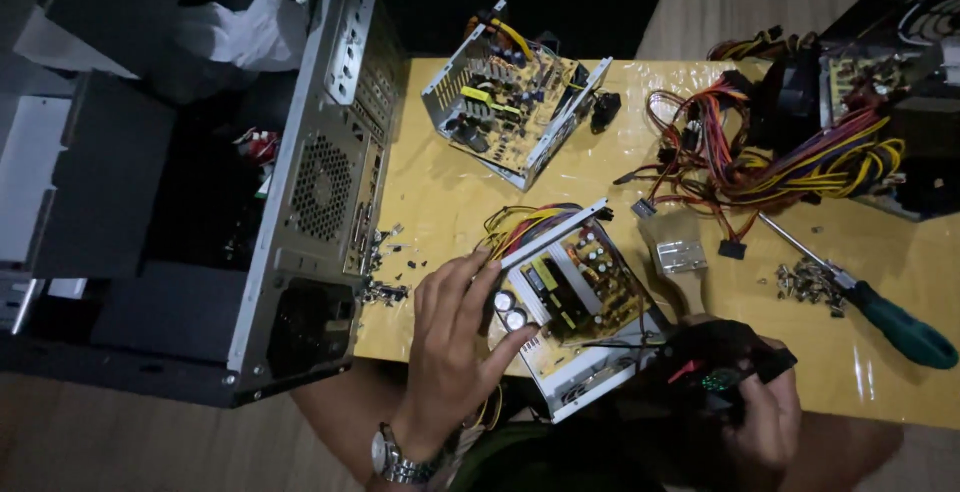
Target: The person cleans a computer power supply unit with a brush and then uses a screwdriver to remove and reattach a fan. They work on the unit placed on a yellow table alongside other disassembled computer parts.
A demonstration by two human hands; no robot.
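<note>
An open power supply [580,297] lies at the near edge of the yellow table [440,202], tilted, its thin grey metal shell bare of a lid. Inside sits a tan circuit board crowded with black blocks, yellow coils and two round silver-topped capacitors; red, yellow and black wires spill from its far corner. The left hand [455,337] rests on the unit's left side, fingers spread and loosely curled against the shell and board edge, steadying rather than clenching it. The right hand [765,417] is closed around a dark tool [715,362] with a small green-lit patch, held against the unit's near right corner. A second power supply [510,97], also open, stands further back. A tangle of coloured cables [790,157] lies to the right, near a screwdriver [860,297] with a green handle and a heap of small screws [808,282]. A perforated grey computer case [320,192] stands at the left.
</note>
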